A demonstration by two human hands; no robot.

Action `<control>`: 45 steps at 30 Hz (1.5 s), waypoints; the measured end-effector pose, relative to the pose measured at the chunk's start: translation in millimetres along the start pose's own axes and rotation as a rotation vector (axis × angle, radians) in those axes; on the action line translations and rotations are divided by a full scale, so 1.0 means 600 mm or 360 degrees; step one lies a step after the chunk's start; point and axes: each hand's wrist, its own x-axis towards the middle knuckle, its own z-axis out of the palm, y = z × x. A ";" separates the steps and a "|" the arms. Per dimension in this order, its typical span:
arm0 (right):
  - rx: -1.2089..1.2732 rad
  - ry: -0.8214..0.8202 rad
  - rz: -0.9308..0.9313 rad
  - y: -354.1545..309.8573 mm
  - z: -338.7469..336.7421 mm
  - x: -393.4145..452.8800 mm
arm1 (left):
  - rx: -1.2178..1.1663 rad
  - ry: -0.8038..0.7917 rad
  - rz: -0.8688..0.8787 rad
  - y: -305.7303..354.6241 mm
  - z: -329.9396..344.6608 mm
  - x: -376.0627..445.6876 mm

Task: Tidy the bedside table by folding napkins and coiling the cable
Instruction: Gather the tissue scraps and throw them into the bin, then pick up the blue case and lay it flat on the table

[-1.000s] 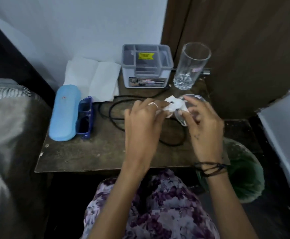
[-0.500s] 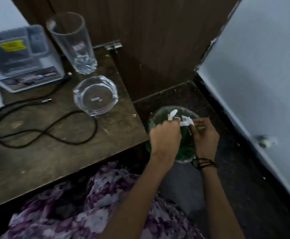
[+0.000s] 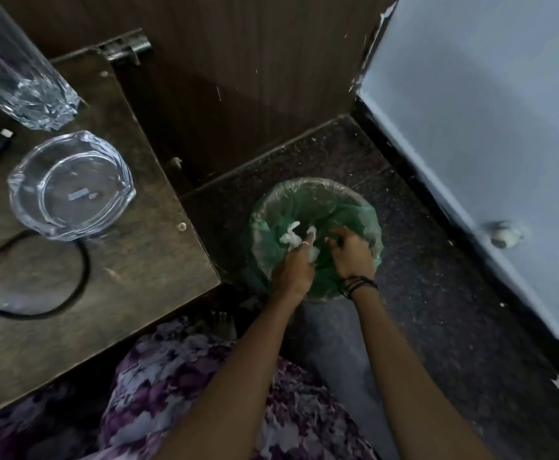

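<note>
our left hand [image 3: 293,272] pinches a crumpled white tissue [image 3: 290,236] over the green-lined bin [image 3: 354,210] on the floor, while our right hand [image 3: 351,250] curls loosely beside it, seemingly holding nothing. we judge this a clearing-away step; next we let go, then turn back to the table [image 3: 145,260] where the black cable [image 3: 72,293] lies uncoiled.

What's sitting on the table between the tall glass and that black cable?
A clear glass ashtray lies between the tall glass and the cable loop on the table, as the head view shows. It looks empty.
</note>
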 end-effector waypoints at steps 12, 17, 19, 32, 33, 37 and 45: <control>0.0986 0.0597 -0.0430 -0.146 -0.106 -0.108 | -0.0652 0.0597 0.0263 0.108 -0.141 -0.121; 0.1178 0.0484 -0.0799 -0.257 -0.132 -0.179 | -0.0878 0.0988 0.0478 0.076 -0.218 -0.243; 0.1194 0.0345 -0.0893 -0.301 -0.122 -0.207 | -0.0858 0.1153 0.0487 0.047 -0.248 -0.278; 0.0770 -0.0345 -0.1371 -0.489 0.005 -0.341 | -0.0589 0.1613 0.0240 -0.189 -0.372 -0.423; 0.0733 -0.0365 -0.1396 -0.498 0.014 -0.345 | -0.0508 0.1626 0.0196 -0.202 -0.376 -0.428; 0.0596 -0.0394 -0.1470 -0.534 0.041 -0.356 | -0.0306 0.1618 0.0086 -0.236 -0.398 -0.439; 0.0492 -0.0405 -0.1584 -0.583 0.086 -0.368 | -0.0196 0.1705 0.0027 -0.296 -0.427 -0.452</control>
